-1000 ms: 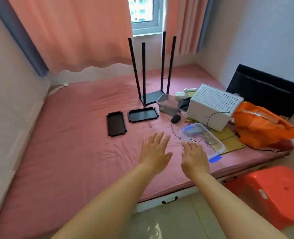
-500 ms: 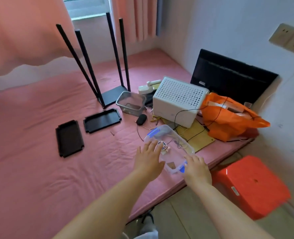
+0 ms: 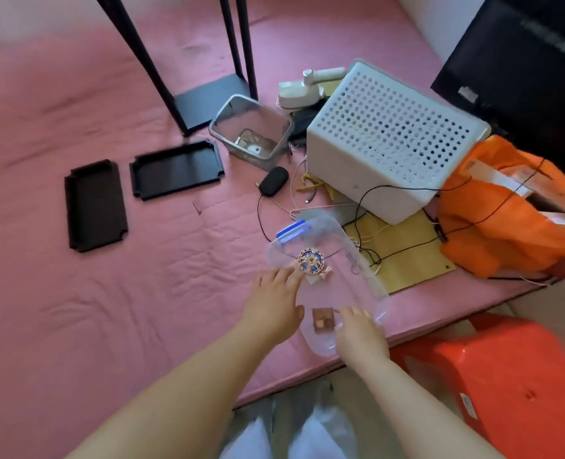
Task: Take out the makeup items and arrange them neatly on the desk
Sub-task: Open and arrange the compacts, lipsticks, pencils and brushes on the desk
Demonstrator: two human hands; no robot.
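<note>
Two black trays (image 3: 142,190) lie mid-mattress (image 3: 76,309). Your left hand (image 3: 273,308), fingers straight, rests on left side of clear box (image 3: 334,276) at mattress's near edge. Your right hand (image 3: 360,336) grips box's near end, fingers curled over rim.

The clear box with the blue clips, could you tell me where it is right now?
In the head view, the clear box sits near the pink mattress's front edge, between both hands, just in front of the white perforated crate.

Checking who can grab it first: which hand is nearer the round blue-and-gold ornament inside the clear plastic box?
Left. The left hand has its fingertips right beside the round blue-and-gold ornament; the right hand rests on the clear plastic box's near end, farther away.
</note>
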